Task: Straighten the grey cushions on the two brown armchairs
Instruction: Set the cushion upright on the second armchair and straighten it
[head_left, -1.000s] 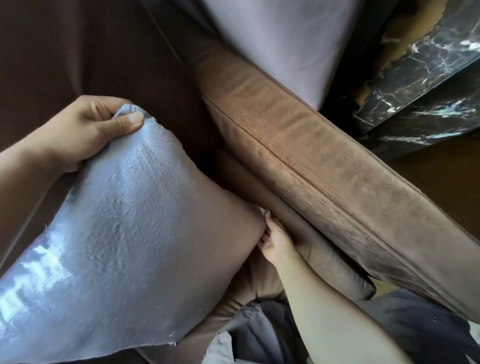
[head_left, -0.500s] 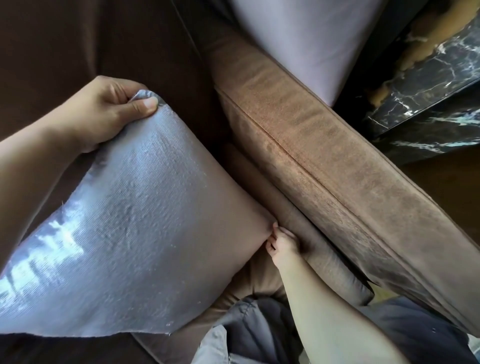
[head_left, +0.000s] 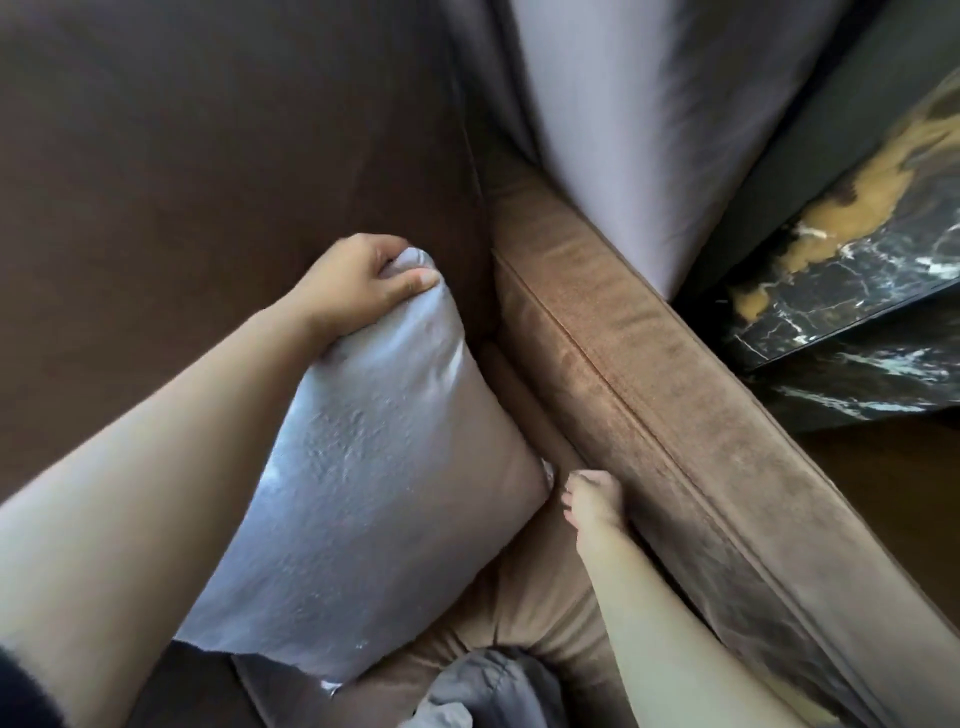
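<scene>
The left hand (head_left: 363, 283) reaches in from the lower left and is clenched on the top corner of the grey cushion (head_left: 363, 493), thumb pressed over the front of the fabric and fingers curled behind it. The cushion stands tilted on the seat (head_left: 524, 618) of the brown armchair (head_left: 208, 182), its gripped corner up against the dark backrest and its lower edge down near the front of the seat. Just right of the cushion's side corner is the right hand (head_left: 592, 501), fingers curled loosely with the fingertips close to that corner; whether they pinch the fabric or only touch it cannot be told. The back of this hand lies against the inner face of the armrest (head_left: 675, 395). Beyond the armrest hangs pale grey fabric (head_left: 623, 130), and farther right stands a black marble surface (head_left: 857, 291) with gold veining.
</scene>
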